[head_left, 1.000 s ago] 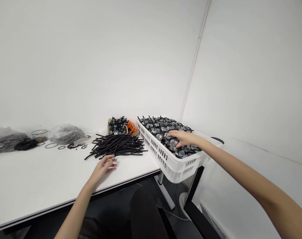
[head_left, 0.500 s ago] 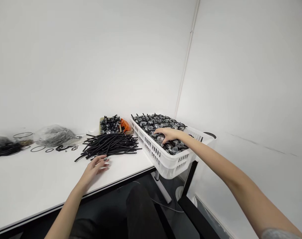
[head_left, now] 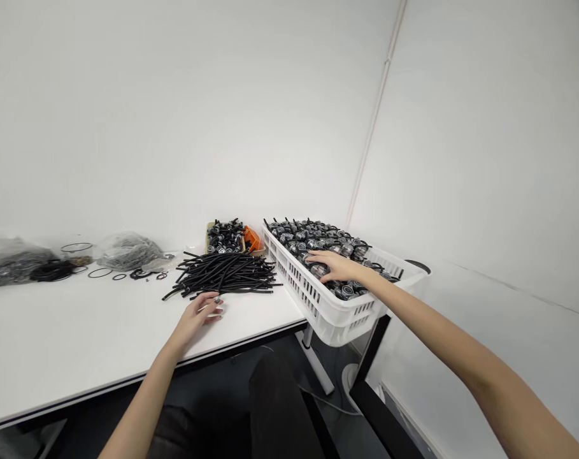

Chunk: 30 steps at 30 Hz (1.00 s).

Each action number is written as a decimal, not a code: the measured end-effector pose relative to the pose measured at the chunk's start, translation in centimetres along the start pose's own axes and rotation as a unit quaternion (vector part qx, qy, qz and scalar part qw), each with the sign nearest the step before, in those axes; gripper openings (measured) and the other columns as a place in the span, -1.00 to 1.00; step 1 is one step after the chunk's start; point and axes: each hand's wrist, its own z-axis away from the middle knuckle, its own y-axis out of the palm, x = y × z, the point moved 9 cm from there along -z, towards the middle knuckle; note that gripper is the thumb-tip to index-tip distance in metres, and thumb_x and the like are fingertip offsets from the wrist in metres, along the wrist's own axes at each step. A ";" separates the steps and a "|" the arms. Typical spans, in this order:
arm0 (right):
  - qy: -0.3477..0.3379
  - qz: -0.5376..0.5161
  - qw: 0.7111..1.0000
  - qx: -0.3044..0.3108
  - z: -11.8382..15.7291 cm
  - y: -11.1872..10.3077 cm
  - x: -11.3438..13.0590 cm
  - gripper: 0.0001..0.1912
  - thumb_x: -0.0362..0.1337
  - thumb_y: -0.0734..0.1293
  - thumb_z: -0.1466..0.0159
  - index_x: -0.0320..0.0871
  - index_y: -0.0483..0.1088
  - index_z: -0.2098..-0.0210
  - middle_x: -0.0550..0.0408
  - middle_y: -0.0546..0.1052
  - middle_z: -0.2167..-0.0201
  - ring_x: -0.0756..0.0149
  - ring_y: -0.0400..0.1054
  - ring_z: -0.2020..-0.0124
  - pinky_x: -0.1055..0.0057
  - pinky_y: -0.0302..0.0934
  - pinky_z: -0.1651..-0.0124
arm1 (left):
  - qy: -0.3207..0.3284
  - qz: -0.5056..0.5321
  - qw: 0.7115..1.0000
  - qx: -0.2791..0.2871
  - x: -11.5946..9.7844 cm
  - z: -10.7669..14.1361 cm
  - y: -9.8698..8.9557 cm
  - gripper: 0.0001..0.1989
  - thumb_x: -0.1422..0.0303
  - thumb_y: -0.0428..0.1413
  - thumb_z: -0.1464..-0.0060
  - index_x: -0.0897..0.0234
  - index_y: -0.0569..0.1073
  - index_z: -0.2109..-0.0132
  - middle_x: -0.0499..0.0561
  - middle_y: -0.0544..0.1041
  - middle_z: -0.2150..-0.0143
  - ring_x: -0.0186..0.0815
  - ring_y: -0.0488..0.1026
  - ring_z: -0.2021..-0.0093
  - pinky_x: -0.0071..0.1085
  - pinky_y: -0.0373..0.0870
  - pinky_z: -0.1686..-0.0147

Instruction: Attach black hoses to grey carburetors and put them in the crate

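Note:
My right hand (head_left: 339, 266) reaches into a white plastic basket (head_left: 327, 319) at the table's right end. Its thumb and fingers lie on either side of a round silvery metal part (head_left: 318, 271), which still rests among its neighbours. Several such parts (head_left: 318, 243), with short black tubes sticking up, fill the basket in packed rows. My left hand (head_left: 200, 313) rests at the white table with bent fingers apart and nothing visible in them. Just beyond its fingertips lies a loose pile of black rubber tubes (head_left: 227, 273).
Behind the tubes stand a yellowish bin of small black and metal fittings (head_left: 225, 236) and an orange container (head_left: 252, 238). Clear bags (head_left: 129, 252), black rings (head_left: 99, 273) and a dark bundle (head_left: 53, 270) lie leftward. The basket overhangs the table edge; walls close the corner.
The view has turned slightly left, so everything sits further right. My right hand stays in the basket at the metal part, its fingers a little flatter. My left hand stays by the tubes.

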 end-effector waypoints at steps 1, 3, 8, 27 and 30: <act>0.007 0.002 1.000 -0.005 0.2 0.2 -0.1 -0.25 -0.20 0.48 -0.06 -0.05 0.23 -0.22 -0.11 0.12 -0.34 -0.03 0.02 -0.32 0.10 -0.04 -0.30 | 0.000 0.001 1.000 0.001 0.0 0.0 0.0 -0.46 0.00 0.20 0.07 0.27 0.40 0.04 0.19 0.53 0.08 -0.13 0.55 0.19 -0.12 0.50 0.10; 0.023 0.003 1.000 -0.013 0.7 0.5 -0.3 -0.24 -0.22 0.47 -0.07 -0.05 0.21 -0.23 -0.13 0.07 -0.35 -0.05 -0.01 -0.33 0.09 -0.03 -0.30 | 0.003 0.004 1.000 0.005 0.0 0.1 0.1 -0.46 0.00 0.20 0.06 0.27 0.39 0.03 0.18 0.52 0.08 -0.14 0.55 0.18 -0.13 0.50 0.11; 0.037 -0.020 0.999 -0.023 1.1 0.9 -0.3 -0.30 -0.28 0.41 -0.11 -0.05 0.19 -0.22 -0.15 0.10 -0.32 -0.02 0.01 -0.32 0.09 0.02 -0.27 | 0.011 0.012 1.000 0.009 -0.1 0.2 0.2 -0.45 0.00 0.22 0.09 0.26 0.40 0.04 0.17 0.52 0.11 -0.13 0.54 0.18 -0.09 0.49 0.10; 0.022 -0.023 0.999 -0.002 1.9 0.5 -0.5 -0.33 -0.32 0.33 -0.20 0.05 0.13 -0.27 0.02 0.01 -0.38 0.04 -0.03 -0.35 0.10 -0.04 -0.31 | 0.016 -0.005 1.000 0.015 0.0 0.1 0.3 -0.44 0.00 0.20 0.08 0.27 0.39 0.03 0.17 0.50 0.07 -0.16 0.54 0.18 -0.18 0.49 0.12; 0.038 -0.019 0.999 0.007 2.1 0.6 -0.7 -0.30 -0.25 0.37 -0.17 0.07 0.12 -0.28 0.02 -0.02 -0.39 0.01 -0.02 -0.34 0.10 -0.01 -0.30 | 0.016 -0.004 1.000 0.004 -0.4 0.4 0.3 -0.45 -0.01 0.21 0.11 0.27 0.40 0.06 0.16 0.50 0.09 -0.13 0.55 0.19 -0.17 0.50 0.15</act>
